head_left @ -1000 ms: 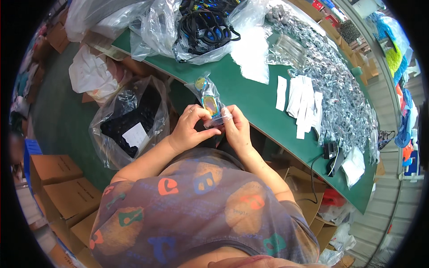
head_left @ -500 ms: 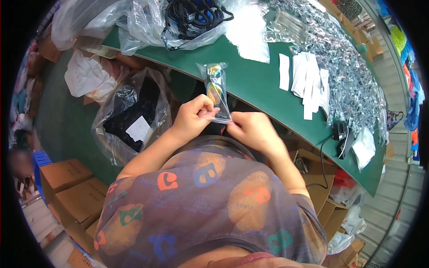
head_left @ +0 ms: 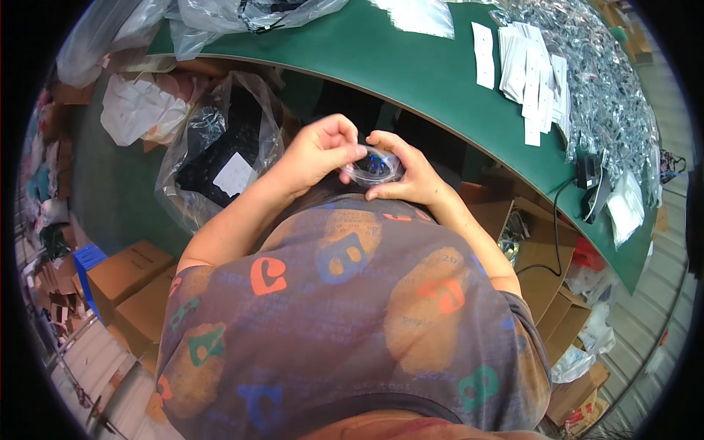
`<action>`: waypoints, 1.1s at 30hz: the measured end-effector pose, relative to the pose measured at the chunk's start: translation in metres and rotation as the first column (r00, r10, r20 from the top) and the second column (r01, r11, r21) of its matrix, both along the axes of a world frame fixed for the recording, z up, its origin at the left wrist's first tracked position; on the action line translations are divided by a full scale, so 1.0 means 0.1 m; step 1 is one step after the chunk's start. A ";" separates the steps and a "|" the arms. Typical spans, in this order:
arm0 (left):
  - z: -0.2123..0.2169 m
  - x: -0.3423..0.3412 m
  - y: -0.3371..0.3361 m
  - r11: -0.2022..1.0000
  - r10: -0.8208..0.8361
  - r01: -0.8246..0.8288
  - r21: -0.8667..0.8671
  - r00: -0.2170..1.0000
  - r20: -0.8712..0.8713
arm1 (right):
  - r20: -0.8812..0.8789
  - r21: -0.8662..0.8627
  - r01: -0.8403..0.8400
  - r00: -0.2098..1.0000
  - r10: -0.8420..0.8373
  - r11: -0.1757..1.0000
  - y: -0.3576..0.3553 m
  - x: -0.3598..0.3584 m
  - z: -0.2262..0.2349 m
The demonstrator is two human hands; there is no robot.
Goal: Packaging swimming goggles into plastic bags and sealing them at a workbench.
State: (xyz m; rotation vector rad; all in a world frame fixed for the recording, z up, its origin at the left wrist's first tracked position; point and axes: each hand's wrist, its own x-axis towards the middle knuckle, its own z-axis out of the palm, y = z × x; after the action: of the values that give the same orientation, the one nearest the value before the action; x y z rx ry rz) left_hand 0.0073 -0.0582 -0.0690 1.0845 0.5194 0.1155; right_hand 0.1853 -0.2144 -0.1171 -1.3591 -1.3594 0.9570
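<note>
The fingers of a person's left hand (head_left: 315,152) pinch the edge of a clear plastic pouch with dark, blue-glinting contents (head_left: 378,173) while the right hand (head_left: 416,176) grips its other side. The pouch is held before the torso, near the green desk (head_left: 411,73) bearing narrow white paper strips (head_left: 534,70).

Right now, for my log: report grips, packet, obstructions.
Right grip holding clear packet, something dark inside. Left grip at its edge. No obstruction visible.
</note>
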 end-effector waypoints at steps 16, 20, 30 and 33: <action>0.17 0.31 -0.03 0.380 -0.412 -0.052 0.923 0.884 0.219 | 0.124 0.271 0.077 0.986 -0.114 0.959 0.12 0.13 -0.30; 0.22 0.31 -0.05 0.444 -0.418 -0.039 0.895 0.875 0.245 | 0.115 0.273 0.083 0.986 -0.119 0.958 0.03 0.14 -0.36; -0.09 0.26 0.00 0.293 -0.464 0.050 0.955 0.880 0.097 | 0.141 0.196 0.128 0.977 -0.157 0.972 -0.06 0.16 -0.51; -0.14 0.30 -0.02 0.537 -0.417 0.151 0.830 0.903 0.106 | 0.077 0.100 0.092 0.992 -0.100 0.991 -0.10 0.16 -0.53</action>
State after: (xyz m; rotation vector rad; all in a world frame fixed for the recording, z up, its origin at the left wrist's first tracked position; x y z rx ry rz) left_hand 0.0369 -0.0599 -0.0834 2.0210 -0.0438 0.2325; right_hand 0.2014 -0.2239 -0.1699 -1.3899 -1.3704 0.7692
